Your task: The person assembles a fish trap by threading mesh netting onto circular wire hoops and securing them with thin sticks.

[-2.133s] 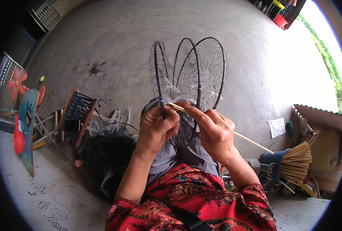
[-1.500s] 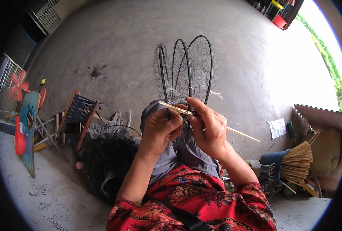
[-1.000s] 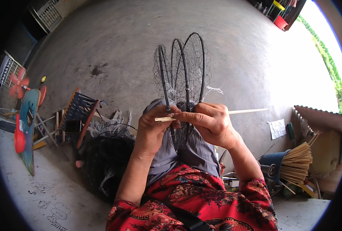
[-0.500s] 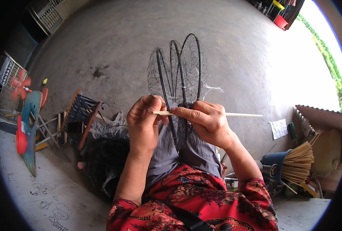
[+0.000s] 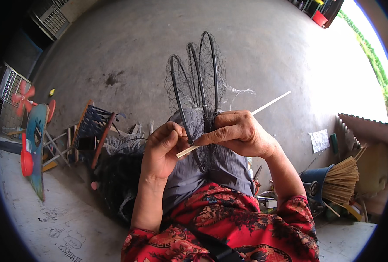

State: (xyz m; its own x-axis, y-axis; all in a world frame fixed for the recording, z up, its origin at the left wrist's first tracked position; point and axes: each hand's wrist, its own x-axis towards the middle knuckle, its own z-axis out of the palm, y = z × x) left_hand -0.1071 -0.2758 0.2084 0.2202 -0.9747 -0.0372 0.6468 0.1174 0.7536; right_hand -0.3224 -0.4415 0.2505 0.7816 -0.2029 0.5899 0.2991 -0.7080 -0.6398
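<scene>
A black net (image 5: 187, 81) of fine mesh, stretched over several dark hoops, stands up from between my knees. My right hand (image 5: 245, 134) is closed around a pale bamboo stick (image 5: 270, 104), its forefinger stretched along the near hoop. The stick slants across the net, its flat split-looking end by my left palm and its far end up to the right. At the left side of the net, my left hand (image 5: 161, 150) has thumb and fingertips pinched together next to the hoop; what lies between them is too fine to make out.
On the right stands a blue bucket (image 5: 312, 177) packed with bamboo sticks (image 5: 340, 181). A black netting heap (image 5: 119, 185) lies by my left leg, near a folding chair (image 5: 93, 126). A fan with orange blades (image 5: 23, 97) stands farther left. White paper (image 5: 319, 140) lies on the floor.
The bamboo stick has tilted from nearly level to slanting, its left end lower and its right end higher. The net's hoops lean slightly further left. My left hand has shifted a little downward.
</scene>
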